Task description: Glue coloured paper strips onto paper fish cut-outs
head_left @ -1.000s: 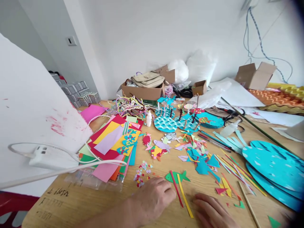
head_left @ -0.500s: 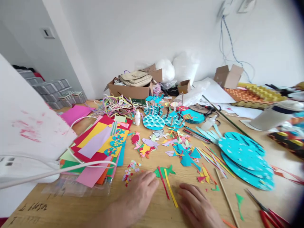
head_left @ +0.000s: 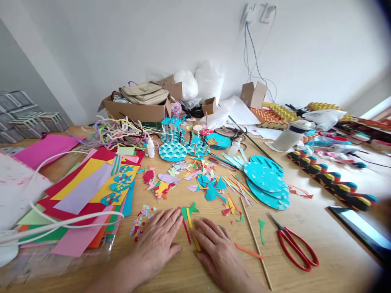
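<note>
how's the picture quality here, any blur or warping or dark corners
Head view: soft, even daylight, no harsh shadows or glare. Wide-lens warping bends the wall edges, and the right corners go dark. The centre is sharp around both hands, left hand and right hand; the white cable at the left edge looks smeared.

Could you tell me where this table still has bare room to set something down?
Bare wood lies between the red scissors and the dark strip, and along the near edge right of the right hand. From the left hand to the cardboard box it is crowded with paper scraps.
</note>
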Demonstrator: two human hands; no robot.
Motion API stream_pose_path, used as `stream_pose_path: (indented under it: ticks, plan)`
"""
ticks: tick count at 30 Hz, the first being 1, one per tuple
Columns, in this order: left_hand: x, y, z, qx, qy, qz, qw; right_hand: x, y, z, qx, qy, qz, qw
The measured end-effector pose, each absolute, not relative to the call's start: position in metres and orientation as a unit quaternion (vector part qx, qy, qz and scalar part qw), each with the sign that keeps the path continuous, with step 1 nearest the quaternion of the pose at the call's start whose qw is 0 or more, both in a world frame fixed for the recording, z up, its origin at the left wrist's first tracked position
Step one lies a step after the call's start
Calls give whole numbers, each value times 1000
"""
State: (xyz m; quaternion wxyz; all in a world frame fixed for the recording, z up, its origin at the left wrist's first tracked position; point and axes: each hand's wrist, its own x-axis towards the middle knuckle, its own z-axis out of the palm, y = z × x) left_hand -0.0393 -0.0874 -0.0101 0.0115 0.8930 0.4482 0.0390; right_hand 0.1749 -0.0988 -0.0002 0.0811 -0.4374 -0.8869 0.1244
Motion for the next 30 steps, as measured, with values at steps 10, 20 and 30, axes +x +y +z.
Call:
stream_pose_path:
  ticks: [10, 20, 30]
  plan:
    - [-45, -83, -21, 909, 402, 80, -73, 164, -89, -1, -415, -899, 104, 94]
    - [-44, -82, -23, 904, 398, 103, -116, 160, -88, -3, -398, -903, 96, 131]
    - [-41, -84, -21, 902, 408, 89, -112, 158, -87, 4, -402, -901, 108, 125]
